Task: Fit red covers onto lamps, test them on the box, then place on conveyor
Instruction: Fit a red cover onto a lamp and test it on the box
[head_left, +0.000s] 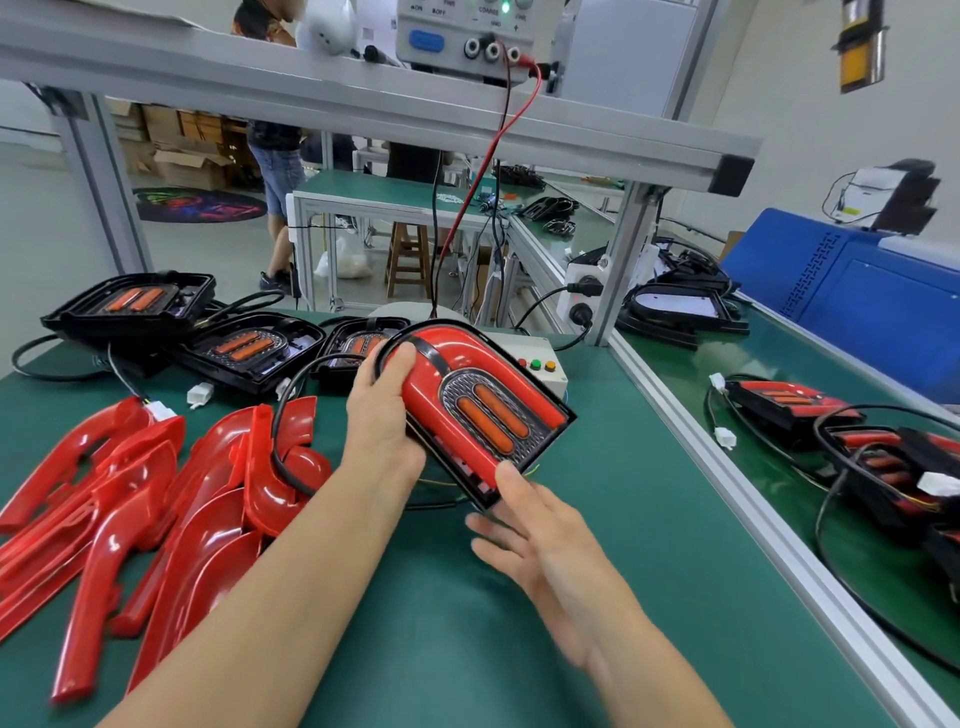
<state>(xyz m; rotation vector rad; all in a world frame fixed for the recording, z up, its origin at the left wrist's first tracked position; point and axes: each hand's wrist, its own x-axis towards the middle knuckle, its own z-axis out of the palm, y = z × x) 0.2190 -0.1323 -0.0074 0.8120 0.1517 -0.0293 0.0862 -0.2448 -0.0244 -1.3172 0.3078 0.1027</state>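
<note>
A lamp (483, 410) with a glossy red cover on its black base is held tilted above the green table. My left hand (384, 415) grips its left edge, thumb on the red cover. My right hand (540, 540) lies under the lamp's near corner with fingers spread, thumb touching the cover's lower end. The lamp's black cable loops left over the pile of loose red covers (156, 499). Behind the lamp sits the white test box (540, 358) with red, green and orange buttons. Three uncovered black lamps (249, 348) lie at the back left.
The conveyor (810, 499) runs along the right beyond an aluminium rail and carries covered lamps (789, 405) with cables. A power supply (462, 36) stands on the overhead shelf with red and black leads hanging down. A person stands behind the bench.
</note>
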